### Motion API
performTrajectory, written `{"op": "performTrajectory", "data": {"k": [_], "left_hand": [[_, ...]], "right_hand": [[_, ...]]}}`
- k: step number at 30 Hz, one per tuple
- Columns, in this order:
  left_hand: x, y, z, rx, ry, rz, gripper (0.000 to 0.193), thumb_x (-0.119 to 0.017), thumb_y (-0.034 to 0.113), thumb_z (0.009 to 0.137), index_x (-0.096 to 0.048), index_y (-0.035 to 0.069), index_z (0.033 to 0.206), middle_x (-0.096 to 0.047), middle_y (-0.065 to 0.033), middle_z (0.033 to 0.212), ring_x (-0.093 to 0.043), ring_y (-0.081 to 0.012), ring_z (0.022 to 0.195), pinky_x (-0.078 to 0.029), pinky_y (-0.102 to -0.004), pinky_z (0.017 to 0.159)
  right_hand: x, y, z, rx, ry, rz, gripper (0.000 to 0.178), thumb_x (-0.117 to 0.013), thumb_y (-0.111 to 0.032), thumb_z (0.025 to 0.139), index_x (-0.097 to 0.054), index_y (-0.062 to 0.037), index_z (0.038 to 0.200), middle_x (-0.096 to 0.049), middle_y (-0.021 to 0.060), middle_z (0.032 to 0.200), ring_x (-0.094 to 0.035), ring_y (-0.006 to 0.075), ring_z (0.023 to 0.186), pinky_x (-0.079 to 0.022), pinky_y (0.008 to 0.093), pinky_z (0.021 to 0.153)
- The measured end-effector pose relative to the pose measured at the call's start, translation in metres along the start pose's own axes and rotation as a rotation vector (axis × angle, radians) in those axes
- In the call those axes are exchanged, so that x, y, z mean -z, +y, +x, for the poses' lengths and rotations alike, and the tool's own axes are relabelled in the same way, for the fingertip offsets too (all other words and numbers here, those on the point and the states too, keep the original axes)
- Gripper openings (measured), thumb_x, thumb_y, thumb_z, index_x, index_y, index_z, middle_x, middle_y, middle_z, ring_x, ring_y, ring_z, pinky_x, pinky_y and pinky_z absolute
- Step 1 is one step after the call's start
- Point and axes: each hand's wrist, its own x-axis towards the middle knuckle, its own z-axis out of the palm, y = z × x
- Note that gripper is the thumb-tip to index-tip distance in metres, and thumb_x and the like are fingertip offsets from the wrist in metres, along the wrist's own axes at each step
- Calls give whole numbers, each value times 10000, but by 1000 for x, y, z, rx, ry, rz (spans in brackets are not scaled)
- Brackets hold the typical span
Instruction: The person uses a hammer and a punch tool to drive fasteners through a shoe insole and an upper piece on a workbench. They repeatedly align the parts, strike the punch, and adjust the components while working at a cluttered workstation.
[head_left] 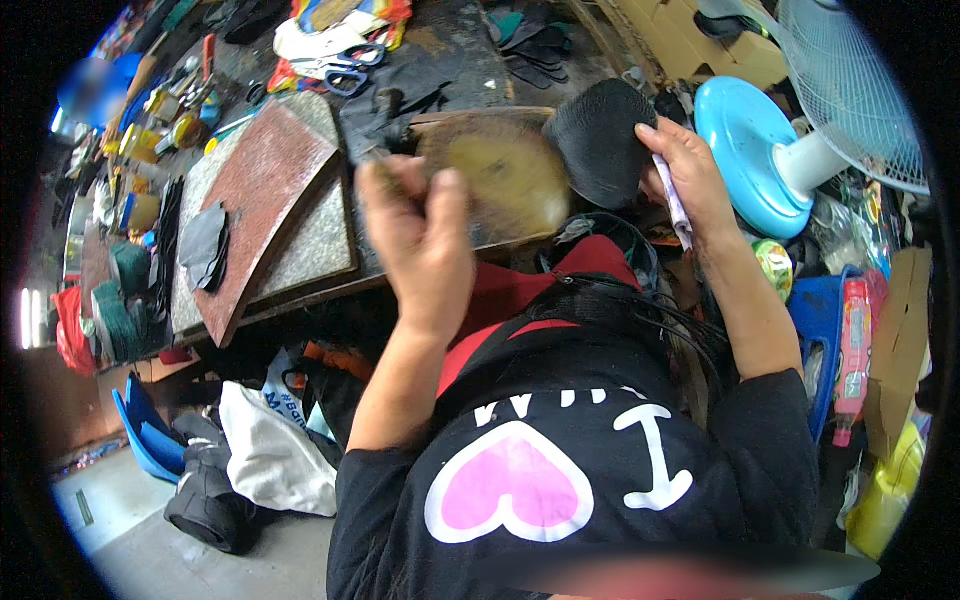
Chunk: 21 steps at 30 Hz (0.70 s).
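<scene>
My right hand (690, 175) grips the edge of a black, ridged rubber sole piece (600, 145), thumb on its face. A folded whitish-purple strip (672, 205) is tucked in the same hand. My left hand (420, 240) is raised over the front edge of the bench, thumb and forefinger apart; motion blurs its fingertips and the other fingers are partly hidden. Between the hands lies a worn, yellowish-brown round block (505, 175) on the bench, its surface blurred. The sole piece overlaps the block's right side.
Left of the block are a grey speckled slab (335, 215), a reddish board (265, 190) and dark cut pieces (205, 248). Blue-handled scissors (350, 75) lie farther back. Jars and tools (150, 140) crowd the far left. A blue fan base (750, 150) stands at right.
</scene>
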Motion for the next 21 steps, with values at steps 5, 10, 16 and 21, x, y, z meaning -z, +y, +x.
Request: {"op": "performTrajectory", "data": {"k": [5,10,16,21], "left_hand": [[38,31,14,-391,65,448,235,-583,-41,880,-387,67,949,-424,-1,780,-443,-83,706,-420,-252,644],[0,3,14,-735,-427,998,241,-725,94,725,-501,73,813,-548,-79,721,-570,-281,696,-483,-395,574],[-16,-22,11,-510,-417,910,294,-761,206,780,-504,68,812,-553,-92,728,-569,-307,730,-482,-415,604],[-23,-7,2,-308,-308,419,279,-762,132,816,-548,29,963,-610,-115,795,-610,-294,747,-504,-385,645]], "right_hand": [[28,7,0,-2,44,-25,180,-595,-244,969,-531,-133,843,-426,-63,489,-367,38,334,-236,202,318],[27,16,1,-75,1,18,159,-582,-229,976,-542,-104,887,-454,-51,530,-372,40,340,-247,201,320],[26,12,1,-141,-107,125,211,-513,-249,1008,-529,-111,850,-419,-5,440,-358,79,325,-258,229,333],[18,7,-6,-162,-210,308,184,-502,-240,1008,-526,-88,906,-430,-16,465,-340,70,315,-258,221,331]]}}
